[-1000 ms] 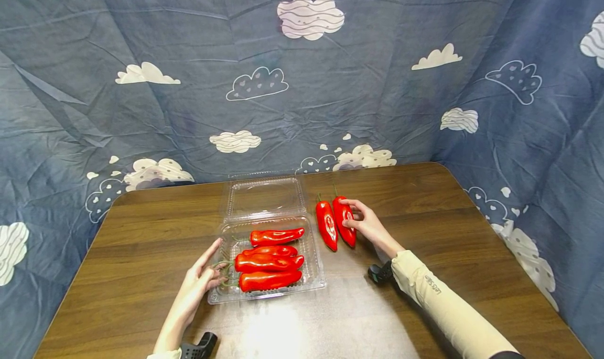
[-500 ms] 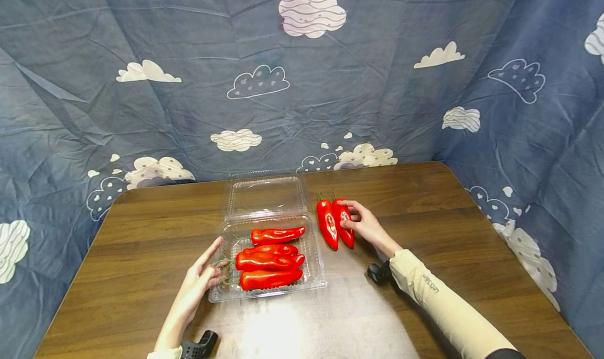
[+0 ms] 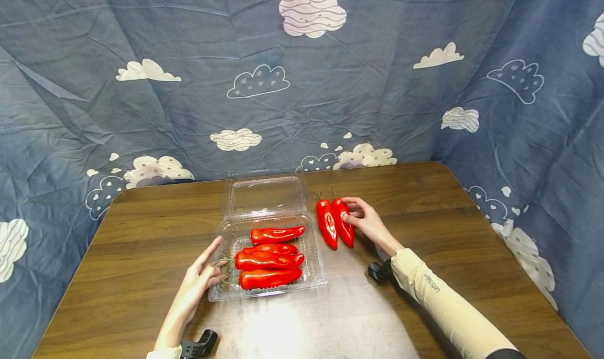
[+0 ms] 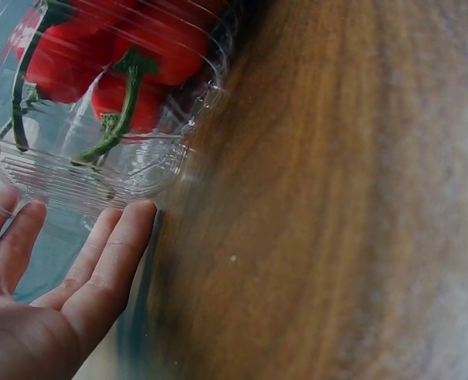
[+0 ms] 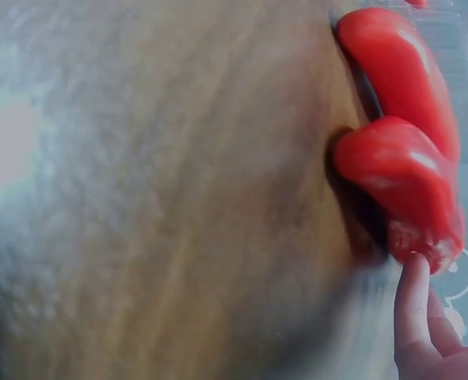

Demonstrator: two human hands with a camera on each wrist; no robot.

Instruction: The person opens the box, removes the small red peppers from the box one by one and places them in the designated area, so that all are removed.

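A clear plastic clamshell box lies with its lid folded back. Inside are several long red peppers, their green stems pointing left. My left hand rests straight fingers against the box's left wall. To the right of the box, two more red peppers lie side by side on the table: a left pepper and a right pepper. My right hand touches the right pepper's right side, thumb on its middle and fingers near the stem end. In the right wrist view, a fingertip meets that pepper.
Everything sits on a brown wooden table with a bright glare at the front. A blue cloth with a cloud pattern hangs behind it and along the sides.
The right pepper has shifted slightly left, closer against its neighbour. My right fingers have eased off its top toward its right side. The left hand and the box stay put.
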